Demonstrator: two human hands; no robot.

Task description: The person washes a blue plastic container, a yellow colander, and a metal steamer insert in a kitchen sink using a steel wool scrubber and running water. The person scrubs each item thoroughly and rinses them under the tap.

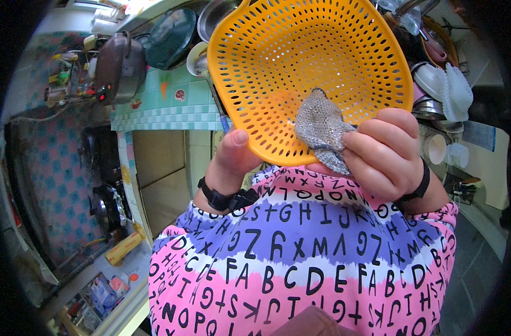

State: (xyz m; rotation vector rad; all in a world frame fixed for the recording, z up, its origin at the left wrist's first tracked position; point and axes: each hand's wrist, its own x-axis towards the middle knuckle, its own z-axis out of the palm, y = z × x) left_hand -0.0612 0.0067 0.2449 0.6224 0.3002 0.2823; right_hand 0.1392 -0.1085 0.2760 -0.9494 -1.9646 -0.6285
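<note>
A yellow plastic colander (259,80) with many holes is tilted up in front of my chest, its inside facing me. My left hand (234,157) grips its lower left rim, thumb on the outside edge and the other fingers hidden behind it. In my right hand (385,153) is a silvery mesh scouring cloth (320,119), pinched between thumb and fingers. The cloth lies against the lower inner wall of the colander, near the rim. No food shows inside the colander.
At the upper left, a dark electric cooker (121,69) and a dark green pan lid (171,38) stand on the tiled counter (167,94). White dishes (431,80) and a steel bowl (429,109) are stacked at right. A yellow roll (124,248) lies at lower left.
</note>
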